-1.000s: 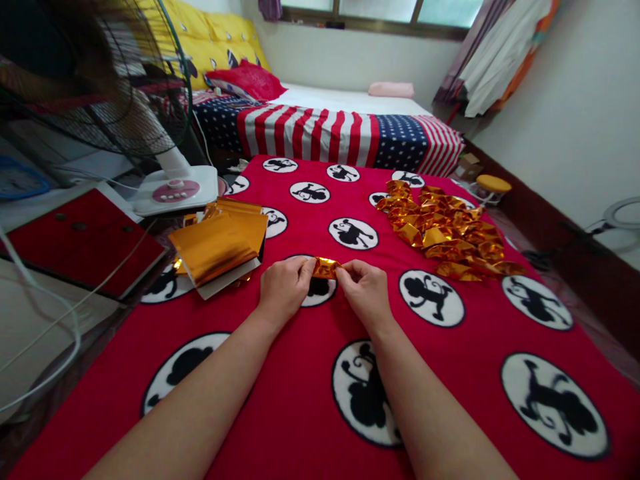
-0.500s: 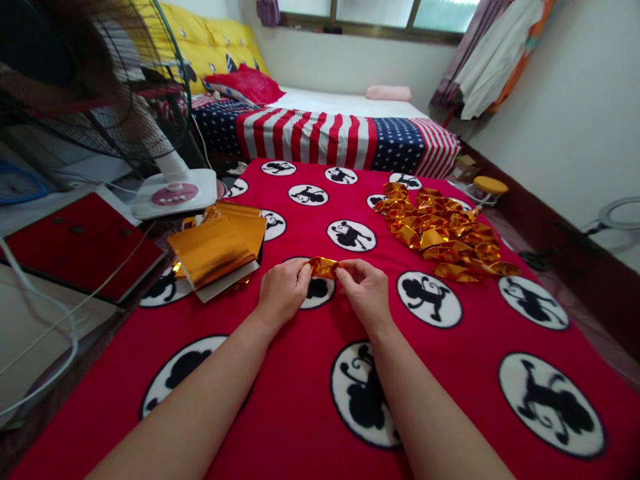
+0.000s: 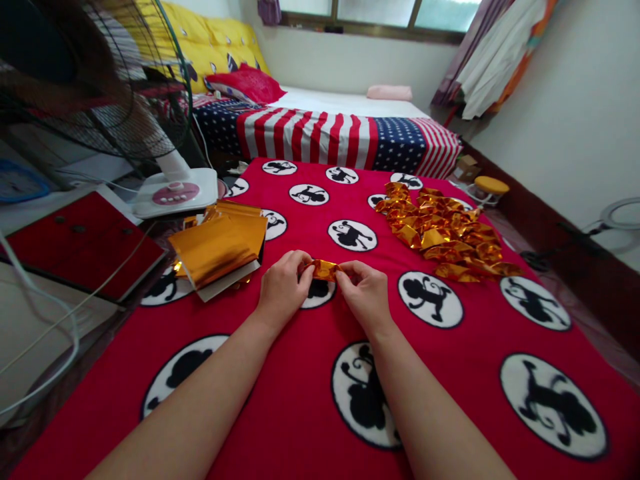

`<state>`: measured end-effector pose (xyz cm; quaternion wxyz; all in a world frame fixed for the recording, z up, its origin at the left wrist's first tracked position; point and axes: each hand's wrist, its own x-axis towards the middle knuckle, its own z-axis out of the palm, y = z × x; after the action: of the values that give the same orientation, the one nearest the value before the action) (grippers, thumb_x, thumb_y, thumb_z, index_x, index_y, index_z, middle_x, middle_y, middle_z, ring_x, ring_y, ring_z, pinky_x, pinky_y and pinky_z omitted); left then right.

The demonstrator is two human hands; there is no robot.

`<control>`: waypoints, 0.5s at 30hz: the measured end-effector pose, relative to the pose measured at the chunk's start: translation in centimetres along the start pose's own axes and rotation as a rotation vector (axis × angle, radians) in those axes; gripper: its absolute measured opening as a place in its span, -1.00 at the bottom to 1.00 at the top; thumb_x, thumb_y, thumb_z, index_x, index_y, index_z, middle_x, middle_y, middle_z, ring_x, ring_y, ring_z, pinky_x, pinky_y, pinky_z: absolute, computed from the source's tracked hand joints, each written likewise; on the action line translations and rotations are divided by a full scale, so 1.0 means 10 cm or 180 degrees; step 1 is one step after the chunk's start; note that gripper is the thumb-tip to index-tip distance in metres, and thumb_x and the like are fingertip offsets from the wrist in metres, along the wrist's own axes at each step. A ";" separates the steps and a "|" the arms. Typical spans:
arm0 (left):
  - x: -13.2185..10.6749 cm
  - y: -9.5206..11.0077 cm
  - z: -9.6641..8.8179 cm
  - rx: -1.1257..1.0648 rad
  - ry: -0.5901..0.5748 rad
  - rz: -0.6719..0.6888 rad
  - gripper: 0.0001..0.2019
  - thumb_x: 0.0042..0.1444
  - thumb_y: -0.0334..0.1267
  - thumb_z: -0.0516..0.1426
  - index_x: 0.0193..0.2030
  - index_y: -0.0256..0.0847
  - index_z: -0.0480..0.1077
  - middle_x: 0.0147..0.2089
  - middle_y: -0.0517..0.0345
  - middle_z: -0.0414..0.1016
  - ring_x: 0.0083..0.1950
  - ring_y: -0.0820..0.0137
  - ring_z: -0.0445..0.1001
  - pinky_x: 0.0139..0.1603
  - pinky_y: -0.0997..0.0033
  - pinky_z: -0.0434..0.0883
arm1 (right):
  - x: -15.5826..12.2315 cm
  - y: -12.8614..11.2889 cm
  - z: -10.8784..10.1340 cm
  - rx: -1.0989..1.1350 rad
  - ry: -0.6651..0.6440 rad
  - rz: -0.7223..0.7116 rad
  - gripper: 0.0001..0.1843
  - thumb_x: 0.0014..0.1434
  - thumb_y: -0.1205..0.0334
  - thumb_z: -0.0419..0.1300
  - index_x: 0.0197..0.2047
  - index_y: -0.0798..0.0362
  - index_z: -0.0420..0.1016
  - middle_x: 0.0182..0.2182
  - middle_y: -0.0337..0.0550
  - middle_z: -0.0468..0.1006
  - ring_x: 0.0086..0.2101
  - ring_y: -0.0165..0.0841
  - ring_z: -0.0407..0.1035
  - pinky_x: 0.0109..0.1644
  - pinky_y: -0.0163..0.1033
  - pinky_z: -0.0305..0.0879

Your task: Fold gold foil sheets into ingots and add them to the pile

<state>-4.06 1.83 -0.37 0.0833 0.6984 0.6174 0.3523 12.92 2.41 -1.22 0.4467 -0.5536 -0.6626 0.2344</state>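
A small folded piece of gold foil paper (image 3: 326, 270) is held between both hands, a little above the red blanket (image 3: 295, 360) with its black-and-white monkey circles. Its left end is pinched by my left hand (image 3: 284, 287), thumb against fingers. My right hand (image 3: 366, 290) pinches the right end the same way. To the left lies a stack of flat gold foil sheets (image 3: 220, 247), one showing a pale underside. A heap of folded gold foil pieces (image 3: 440, 230) is spread on the blanket to the right, beyond my right hand.
A white-based electric fan (image 3: 175, 190) stands at the left beside a dark red panel (image 3: 80, 233) and loose white cables. A bed (image 3: 320, 137) with a stars-and-stripes cover is at the back. A yellow-topped stool (image 3: 491, 185) stands by the right wall.
My left fingers have shifted slightly on the foil's left end, with the knuckles raised a bit. The foil looks a little flatter. My right hand has hardly moved.
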 end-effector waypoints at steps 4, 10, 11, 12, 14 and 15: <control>0.02 -0.04 0.03 -0.0570 0.0150 0.0078 -0.86 0.18 -0.26 0.12 -0.33 -0.22 0.48 -0.36 0.13 0.50 -0.35 0.41 0.43 -0.28 0.45 0.31 | -0.01 0.00 0.01 0.0020 0.0022 0.0011 -0.83 0.10 0.25 0.17 -0.34 0.06 0.61 -0.49 -0.18 0.60 -0.55 -0.41 0.35 -0.47 -0.35 0.17; 0.02 -0.06 0.07 -0.1162 0.0183 -0.0361 -0.83 0.12 -0.20 0.17 -0.34 -0.24 0.54 -0.40 0.12 0.57 -0.41 0.42 0.46 -0.34 0.46 0.33 | -0.01 0.00 0.02 0.0083 0.0021 -0.0011 -0.83 0.11 0.26 0.15 -0.35 0.06 0.59 -0.49 -0.18 0.60 -0.53 -0.40 0.36 -0.46 -0.35 0.17; 0.02 -0.06 0.07 -0.1207 0.0171 -0.0411 -0.82 0.12 -0.19 0.18 -0.33 -0.25 0.55 -0.39 0.11 0.58 -0.40 0.41 0.47 -0.34 0.46 0.34 | -0.01 0.00 0.02 0.0079 0.0025 -0.0016 -0.83 0.11 0.27 0.15 -0.35 0.07 0.59 -0.49 -0.18 0.59 -0.53 -0.40 0.36 -0.46 -0.35 0.18; 0.02 -0.05 0.07 -0.1251 0.0158 -0.0454 -0.82 0.11 -0.19 0.18 -0.33 -0.25 0.55 -0.39 0.10 0.59 -0.39 0.39 0.48 -0.33 0.45 0.35 | 0.00 0.00 0.02 0.0072 0.0029 -0.0024 -0.83 0.11 0.27 0.15 -0.36 0.07 0.59 -0.49 -0.19 0.59 -0.54 -0.40 0.36 -0.46 -0.35 0.18; 0.02 -0.04 0.07 -0.1362 0.0119 -0.0557 -0.81 0.10 -0.19 0.18 -0.33 -0.26 0.56 -0.38 0.09 0.59 -0.37 0.37 0.50 -0.32 0.44 0.36 | 0.00 0.00 0.02 0.0055 0.0038 -0.0038 -0.83 0.10 0.28 0.15 -0.36 0.07 0.59 -0.50 -0.19 0.59 -0.54 -0.40 0.35 -0.45 -0.34 0.18; 0.02 -0.03 0.06 -0.1436 0.0097 -0.0618 -0.80 0.10 -0.18 0.18 -0.33 -0.27 0.55 -0.39 0.08 0.59 -0.38 0.37 0.51 -0.32 0.44 0.37 | 0.00 -0.01 0.02 0.0042 0.0038 -0.0043 -0.83 0.10 0.28 0.15 -0.36 0.06 0.59 -0.50 -0.19 0.59 -0.54 -0.40 0.35 -0.45 -0.34 0.18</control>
<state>-3.95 2.32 -0.94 0.2613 0.5941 0.5886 0.4821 12.74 2.39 -1.24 0.4558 -0.5475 -0.6621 0.2325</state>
